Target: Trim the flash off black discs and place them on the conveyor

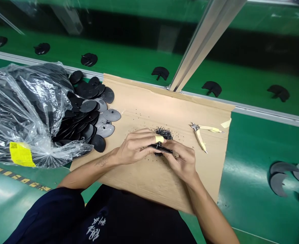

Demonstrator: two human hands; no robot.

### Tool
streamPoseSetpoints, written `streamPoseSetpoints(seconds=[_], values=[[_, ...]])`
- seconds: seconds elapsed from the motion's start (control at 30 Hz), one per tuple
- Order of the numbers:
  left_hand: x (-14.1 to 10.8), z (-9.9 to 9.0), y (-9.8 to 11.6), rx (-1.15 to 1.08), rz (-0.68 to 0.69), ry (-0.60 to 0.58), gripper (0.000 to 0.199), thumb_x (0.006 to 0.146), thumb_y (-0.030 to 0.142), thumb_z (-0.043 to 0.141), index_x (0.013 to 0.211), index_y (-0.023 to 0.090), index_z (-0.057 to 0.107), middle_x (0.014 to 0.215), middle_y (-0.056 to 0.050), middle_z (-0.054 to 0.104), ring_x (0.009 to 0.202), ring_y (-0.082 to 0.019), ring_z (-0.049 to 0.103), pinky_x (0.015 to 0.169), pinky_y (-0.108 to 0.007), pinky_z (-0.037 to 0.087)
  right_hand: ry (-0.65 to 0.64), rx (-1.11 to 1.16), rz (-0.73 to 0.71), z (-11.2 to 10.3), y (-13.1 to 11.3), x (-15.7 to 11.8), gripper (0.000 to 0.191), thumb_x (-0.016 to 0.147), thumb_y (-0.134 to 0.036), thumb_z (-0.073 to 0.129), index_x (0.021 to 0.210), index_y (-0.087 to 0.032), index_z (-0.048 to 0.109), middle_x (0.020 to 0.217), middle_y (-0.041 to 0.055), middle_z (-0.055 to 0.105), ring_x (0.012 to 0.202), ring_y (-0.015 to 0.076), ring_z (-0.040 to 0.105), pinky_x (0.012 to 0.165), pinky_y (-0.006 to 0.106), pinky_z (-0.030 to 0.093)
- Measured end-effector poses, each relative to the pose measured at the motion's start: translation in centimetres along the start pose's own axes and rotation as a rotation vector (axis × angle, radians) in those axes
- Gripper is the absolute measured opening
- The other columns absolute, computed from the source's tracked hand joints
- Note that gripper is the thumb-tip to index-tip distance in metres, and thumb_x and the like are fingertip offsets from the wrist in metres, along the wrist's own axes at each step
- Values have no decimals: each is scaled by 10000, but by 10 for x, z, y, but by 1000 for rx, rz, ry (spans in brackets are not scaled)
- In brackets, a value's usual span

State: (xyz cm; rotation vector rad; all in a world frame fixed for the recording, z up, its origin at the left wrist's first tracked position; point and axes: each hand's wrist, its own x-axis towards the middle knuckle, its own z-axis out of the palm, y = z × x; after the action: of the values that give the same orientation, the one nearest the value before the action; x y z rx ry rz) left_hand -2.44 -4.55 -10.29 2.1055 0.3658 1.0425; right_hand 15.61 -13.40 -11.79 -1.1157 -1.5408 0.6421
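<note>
At the left, a clear plastic bag [24, 101] lies beside a pile of black discs [85, 106]. My left hand [136, 146] and right hand [183, 157] together grip a dark flat part [162, 148] above black bits [163, 133] on the cardboard [139, 181]. Cutters [199, 131] lie open to the right.

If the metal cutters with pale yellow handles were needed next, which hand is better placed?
Probably the right hand: the cutters lie on its side, closer to it than to the left hand. Both hands hold the thin black piece, so the right would likely have to let go first.
</note>
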Motion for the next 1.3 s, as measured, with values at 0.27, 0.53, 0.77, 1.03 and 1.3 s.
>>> streamPoseSetpoints(seconds=[0.27, 0.53, 0.77, 1.03, 1.3], values=[[0, -1, 2, -11, -7, 19, 232, 937, 303, 716, 1134, 181, 727, 927, -81, 760, 848, -170, 703, 770, -313, 596, -15, 1, 71, -1, -3, -3, 116, 1033, -261, 648, 1047, -226, 757, 989, 76, 747, 862, 232, 736, 776, 350, 648], [6, -10, 4, -514, -332, -129, 380, 1017, 472, 558, 1050, 170, 786, 947, -115, 750, 888, -181, 684, 814, -318, 570, -17, 201, 182, -2, -9, 3, 205, 995, -426, 729, 981, -224, 757, 928, 55, 748, 795, 212, 715, 757, 339, 617], [3, -4, 0, -546, -410, -106, 272, 867, 438, 785, 868, 167, 804, 790, -90, 738, 752, -164, 677, 694, -280, 562, 9, 192, 171, -9, -12, 7, 242, 966, -471, 757, 952, -230, 765, 988, 83, 709, 919, 248, 681, 827, 406, 596], [0, 5, 5, -560, -459, -106, 354, 833, 517, 796, 808, 164, 792, 746, -79, 725, 708, -156, 665, 669, -281, 552, 87, 113, 13, -8, -11, 0, 104, 982, -336, 750, 953, -237, 767, 938, 70, 669, 870, 243, 683, 755, 409, 616], [-7, 11, 2, -659, -536, -95, 590, 920, 686, 585, 1102, 156, 769, 1078, -126, 745, 1026, -232, 721, 955, -352, 589, 328, -265, -158, 3, -7, -6, 50, 1005, -286, 709, 987, -241, 721, 945, 72, 658, 833, 231, 669, 679, 358, 600]])
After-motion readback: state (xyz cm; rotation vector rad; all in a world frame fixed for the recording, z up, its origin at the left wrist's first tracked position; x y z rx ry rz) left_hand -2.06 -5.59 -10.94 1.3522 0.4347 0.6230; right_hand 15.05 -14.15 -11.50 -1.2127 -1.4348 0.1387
